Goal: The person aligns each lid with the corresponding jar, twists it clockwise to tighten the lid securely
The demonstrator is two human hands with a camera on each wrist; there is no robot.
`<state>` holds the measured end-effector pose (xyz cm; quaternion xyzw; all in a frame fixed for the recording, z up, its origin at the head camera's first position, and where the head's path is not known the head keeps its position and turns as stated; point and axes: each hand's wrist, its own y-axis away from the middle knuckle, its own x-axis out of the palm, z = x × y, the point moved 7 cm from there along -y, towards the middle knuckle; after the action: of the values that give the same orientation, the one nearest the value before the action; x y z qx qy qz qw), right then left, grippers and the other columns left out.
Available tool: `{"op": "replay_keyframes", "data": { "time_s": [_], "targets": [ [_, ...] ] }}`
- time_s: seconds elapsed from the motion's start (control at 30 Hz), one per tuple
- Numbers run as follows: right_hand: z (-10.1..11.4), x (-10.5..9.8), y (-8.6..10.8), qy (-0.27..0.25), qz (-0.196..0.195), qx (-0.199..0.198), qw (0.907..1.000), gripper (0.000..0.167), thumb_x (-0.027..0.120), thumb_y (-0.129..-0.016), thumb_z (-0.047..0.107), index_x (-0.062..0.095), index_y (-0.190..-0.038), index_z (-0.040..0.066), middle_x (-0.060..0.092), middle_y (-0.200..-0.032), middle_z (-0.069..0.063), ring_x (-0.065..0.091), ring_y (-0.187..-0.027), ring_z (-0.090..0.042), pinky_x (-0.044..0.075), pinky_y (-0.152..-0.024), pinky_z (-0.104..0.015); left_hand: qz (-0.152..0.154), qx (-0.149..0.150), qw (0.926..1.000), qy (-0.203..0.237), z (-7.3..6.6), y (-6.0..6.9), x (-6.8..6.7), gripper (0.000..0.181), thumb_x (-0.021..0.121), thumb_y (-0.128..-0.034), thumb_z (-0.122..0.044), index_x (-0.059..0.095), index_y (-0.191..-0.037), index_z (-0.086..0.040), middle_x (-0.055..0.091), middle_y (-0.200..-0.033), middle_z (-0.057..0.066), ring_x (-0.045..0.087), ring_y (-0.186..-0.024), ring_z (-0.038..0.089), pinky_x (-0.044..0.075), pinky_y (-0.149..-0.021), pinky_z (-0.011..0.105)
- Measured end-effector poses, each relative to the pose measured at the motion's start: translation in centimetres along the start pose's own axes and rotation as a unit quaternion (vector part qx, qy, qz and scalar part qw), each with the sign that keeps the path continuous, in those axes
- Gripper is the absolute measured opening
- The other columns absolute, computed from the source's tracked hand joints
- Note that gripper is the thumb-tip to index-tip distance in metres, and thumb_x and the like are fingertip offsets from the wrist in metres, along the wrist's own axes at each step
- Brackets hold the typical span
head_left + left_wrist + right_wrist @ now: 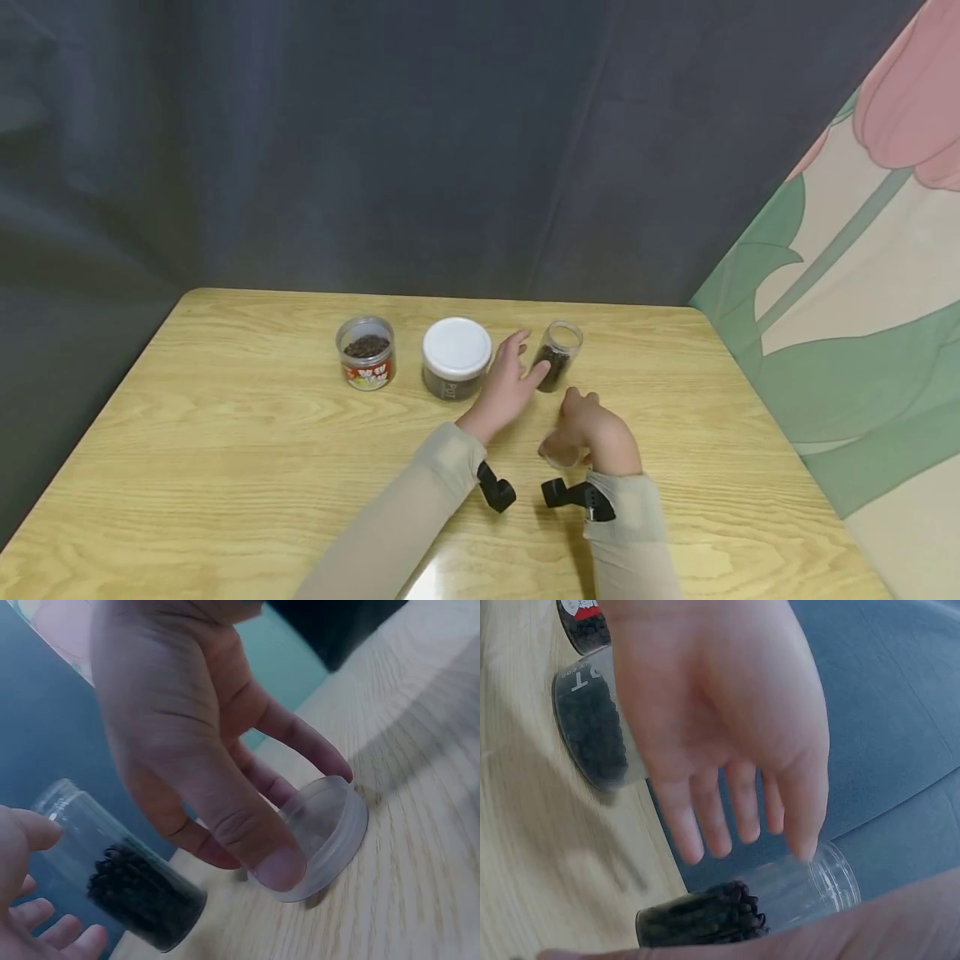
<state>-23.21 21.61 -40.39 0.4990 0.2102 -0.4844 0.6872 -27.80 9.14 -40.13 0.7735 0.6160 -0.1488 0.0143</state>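
A clear lidless jar stands upright, partly filled with small dark pieces. Beside it, on its left, is my left hand, fingers extended and holding nothing; its thumb is close to the jar, and I cannot tell whether it touches. In front of the jar, my right hand grips a clear round lid by its rim, thumb on one side and fingers on the other. The left wrist view has the lid low at the wooden tabletop, slightly tilted. From the head, the right hand hides part of it.
Left of the hands stands a tub with a white lid, its contents dark. Further left is an uncovered clear container with a red label and dark pieces. A dark curtain hangs behind the wooden table.
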Motion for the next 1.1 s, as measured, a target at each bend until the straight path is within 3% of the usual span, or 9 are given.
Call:
{"op": "replay_keyframes", "data": {
  "time_s": [0.13, 0.3, 0.5, 0.9, 1.1],
  "targets": [
    [0.0, -0.2, 0.0, -0.013, -0.007, -0.008, 0.9999, 0.069, 0.087, -0.074, 0.014, 0.048, -0.127, -0.007, 0.039, -0.138, -0.038, 0.056, -0.098, -0.041, 0.060, -0.057, -0.040, 0.010, -0.012, 0.9999, -0.004, 0.3, -0.5, 0.8, 0.065, 0.056, -0.1065, -0.026, 0.024, -0.160, -0.007, 0.032, -0.159, 0.020, 0.039, -0.143, 0.037, 0.042, -0.113, 0.052],
    [-0.3, -0.3, 0.0, -0.014, -0.006, -0.012, 0.9998, 0.046, 0.084, -0.072, 0.010, 0.054, -0.105, 0.000, 0.057, -0.113, -0.022, 0.060, -0.087, -0.034, 0.060, -0.056, -0.042, 0.013, -0.015, 0.9996, -0.017, 0.9, -1.0, 1.7, 0.065, 0.056, -0.1065, -0.028, 0.024, -0.160, -0.007, 0.033, -0.160, 0.018, 0.035, -0.146, 0.035, 0.036, -0.118, 0.050],
    [-0.5, -0.2, 0.1, -0.019, 0.008, -0.011, 0.9997, 0.035, 0.076, -0.071, 0.007, 0.055, -0.098, 0.004, 0.058, -0.100, -0.011, 0.059, -0.079, -0.030, 0.057, -0.057, -0.040, 0.009, 0.000, 1.0000, -0.005, 0.9, -1.4, 1.8, 0.063, 0.055, -0.1068, -0.031, 0.026, -0.158, -0.006, 0.037, -0.158, 0.017, 0.033, -0.147, 0.034, 0.033, -0.120, 0.050],
    [-0.3, -0.6, 0.2, -0.011, 0.013, -0.027, 0.9995, 0.033, 0.067, -0.071, 0.003, 0.055, -0.102, 0.004, 0.058, -0.100, -0.011, 0.059, -0.080, -0.028, 0.058, -0.060, -0.039, 0.006, 0.009, 0.9989, -0.046, 0.8, -1.3, 1.7, 0.062, 0.052, -0.1073, -0.035, 0.029, -0.156, -0.006, 0.038, -0.148, 0.021, 0.045, -0.135, 0.033, 0.041, -0.114, 0.047],
    [-0.7, -1.6, 0.0, 0.002, -0.004, -0.044, 0.9990, 0.032, 0.060, -0.072, 0.002, 0.055, -0.103, 0.004, 0.058, -0.095, -0.013, 0.056, -0.069, -0.024, 0.052, -0.052, -0.032, 0.018, 0.017, 0.9989, -0.041, 0.8, -0.9, 1.6, 0.059, 0.054, -0.1065, -0.035, 0.033, -0.154, -0.008, 0.039, -0.146, 0.020, 0.048, -0.131, 0.031, 0.045, -0.109, 0.046]
  ]
}}
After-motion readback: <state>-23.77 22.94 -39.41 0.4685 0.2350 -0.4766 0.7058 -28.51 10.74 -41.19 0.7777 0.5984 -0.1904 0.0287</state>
